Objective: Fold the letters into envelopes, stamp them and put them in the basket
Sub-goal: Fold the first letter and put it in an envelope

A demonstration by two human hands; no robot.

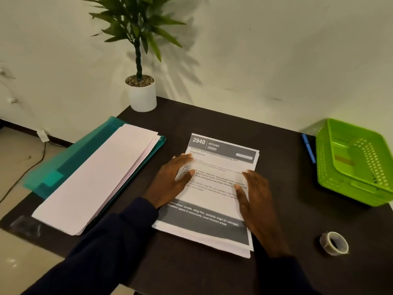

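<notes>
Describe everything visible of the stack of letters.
The stack of letters is white printed paper, several sheets with edges slightly offset, lying flat and unfolded on the dark table. The top sheet has a dark header band reading 2940 KITCHEN and another dark band toward its near end. The left hand and right hand rest flat on it.

Stack of letters (214,201) mid table (212,120), your left hand (170,182) and right hand (257,199) flat on it. envelopes (95,177) on a folder (70,165) along the left edge. potted plant (143,96), back-left corner. basket (344,188), right edge; pen (308,150) just left of it. tape roll (324,241), front-right.
</notes>
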